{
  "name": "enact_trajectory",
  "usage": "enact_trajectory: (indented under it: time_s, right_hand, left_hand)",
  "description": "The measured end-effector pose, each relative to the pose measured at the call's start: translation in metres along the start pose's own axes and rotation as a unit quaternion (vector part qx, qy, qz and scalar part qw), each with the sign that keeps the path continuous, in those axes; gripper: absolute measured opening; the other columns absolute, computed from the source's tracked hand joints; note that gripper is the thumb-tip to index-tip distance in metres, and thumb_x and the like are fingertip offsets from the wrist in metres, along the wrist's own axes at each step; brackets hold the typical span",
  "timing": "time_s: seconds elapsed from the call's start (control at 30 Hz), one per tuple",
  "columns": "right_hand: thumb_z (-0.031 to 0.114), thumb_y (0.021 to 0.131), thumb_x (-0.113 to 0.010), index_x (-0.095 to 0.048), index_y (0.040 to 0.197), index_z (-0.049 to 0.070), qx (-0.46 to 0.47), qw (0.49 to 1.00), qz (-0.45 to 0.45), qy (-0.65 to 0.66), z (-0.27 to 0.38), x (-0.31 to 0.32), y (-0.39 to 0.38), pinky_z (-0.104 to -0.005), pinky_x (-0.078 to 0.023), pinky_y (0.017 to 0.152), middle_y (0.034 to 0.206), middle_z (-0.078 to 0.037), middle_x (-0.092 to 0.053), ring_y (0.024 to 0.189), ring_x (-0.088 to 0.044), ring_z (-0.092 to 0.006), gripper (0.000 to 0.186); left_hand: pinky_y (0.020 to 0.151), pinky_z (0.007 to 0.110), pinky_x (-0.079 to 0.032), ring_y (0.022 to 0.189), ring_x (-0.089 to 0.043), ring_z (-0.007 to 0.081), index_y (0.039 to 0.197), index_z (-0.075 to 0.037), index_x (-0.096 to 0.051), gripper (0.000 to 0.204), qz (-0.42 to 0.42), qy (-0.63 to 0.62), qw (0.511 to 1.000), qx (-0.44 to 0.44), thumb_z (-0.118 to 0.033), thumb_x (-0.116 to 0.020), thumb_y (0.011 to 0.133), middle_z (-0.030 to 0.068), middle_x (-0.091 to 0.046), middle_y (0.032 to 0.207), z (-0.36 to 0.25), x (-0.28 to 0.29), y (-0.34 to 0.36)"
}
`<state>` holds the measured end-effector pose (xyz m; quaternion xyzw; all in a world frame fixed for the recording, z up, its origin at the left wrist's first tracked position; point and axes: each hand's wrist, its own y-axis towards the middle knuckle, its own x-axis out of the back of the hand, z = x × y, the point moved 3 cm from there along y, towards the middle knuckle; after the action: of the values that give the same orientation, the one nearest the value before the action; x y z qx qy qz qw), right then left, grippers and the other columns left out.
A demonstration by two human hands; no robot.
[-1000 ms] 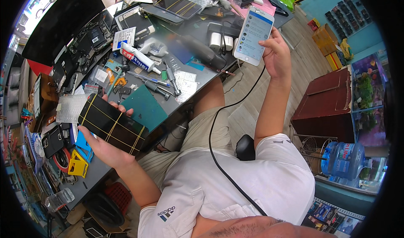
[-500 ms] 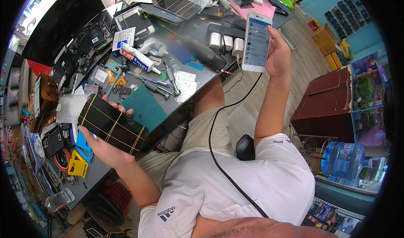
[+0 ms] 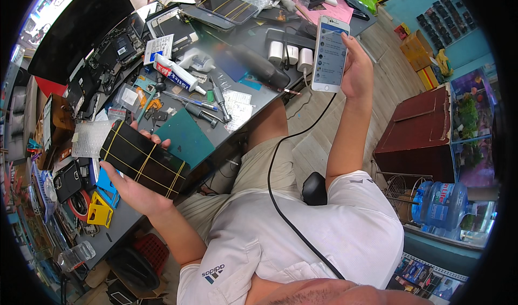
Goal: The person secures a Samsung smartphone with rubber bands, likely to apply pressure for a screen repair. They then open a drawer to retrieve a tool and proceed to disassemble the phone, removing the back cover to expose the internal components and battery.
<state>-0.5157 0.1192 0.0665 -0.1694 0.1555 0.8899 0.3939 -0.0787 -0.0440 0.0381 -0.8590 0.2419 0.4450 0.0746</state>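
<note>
My left hand (image 3: 139, 193) is wrapped round a black phone (image 3: 125, 153) bound lengthwise and crosswise with thin yellow rubber bands. Its fingertips curl over the far edge while the thumb lies along the near side. Up at the right, my right hand (image 3: 358, 70) grips a white smartphone (image 3: 328, 59) upright, its lit screen showing a list. Most of those fingers are hidden behind the phone; the thumb rests on its right edge. Just beyond the banded phone are a teal mat (image 3: 186, 137) and a sheet of bubble wrap (image 3: 93, 139).
Across the grey workbench (image 3: 232, 135) lie a glue tube (image 3: 175, 74), screwdrivers (image 3: 220, 97), opened device parts (image 3: 121, 48) and white chargers (image 3: 305, 59). A yellow stand (image 3: 100, 210) sits at the left. One black cable (image 3: 272, 189) hangs across my shirt. Water bottle (image 3: 440, 205) stands right.
</note>
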Motion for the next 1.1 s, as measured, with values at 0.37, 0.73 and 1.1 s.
enact_trajectory:
  time_s: [0.37,0.73,1.1]
  right_hand:
    - [0.019,0.104,-0.063,-0.066,0.121,-0.001,0.011,1.0,-0.016,0.006,0.001,-0.001,-0.001,-0.0314,-0.06,0.088,0.116,-0.008,-0.072,0.103,-0.072,-0.0158,0.026]
    - [0.0,0.093,-0.055,-0.051,0.14,-0.008,-0.011,0.998,0.068,0.001,0.004,-0.002,-0.004,-0.0372,-0.063,0.094,0.125,-0.016,-0.07,0.11,-0.074,-0.0222,0.048]
    - [-0.003,0.091,-0.054,-0.044,0.149,-0.012,0.003,0.995,0.097,0.017,0.01,-0.011,-0.012,-0.0359,-0.061,0.096,0.132,-0.019,-0.068,0.112,-0.074,-0.0251,0.059]
  left_hand:
    - [0.106,0.05,-0.046,0.113,-0.055,0.0298,0.158,0.006,-0.037,0.086,0.0,-0.002,1.0,-0.001,-0.065,-0.036,0.11,0.0178,-0.056,0.124,0.0,0.0,0.0]
    - [0.105,0.05,-0.046,0.113,-0.055,0.0303,0.157,0.006,-0.037,0.085,0.0,0.004,1.0,-0.003,-0.064,-0.037,0.11,0.0178,-0.055,0.124,0.0,0.0,0.0]
    - [0.102,0.051,-0.048,0.11,-0.057,0.0311,0.154,0.007,-0.039,0.09,-0.035,0.012,0.999,-0.004,-0.07,-0.033,0.108,0.0182,-0.058,0.121,0.001,0.0,0.001]
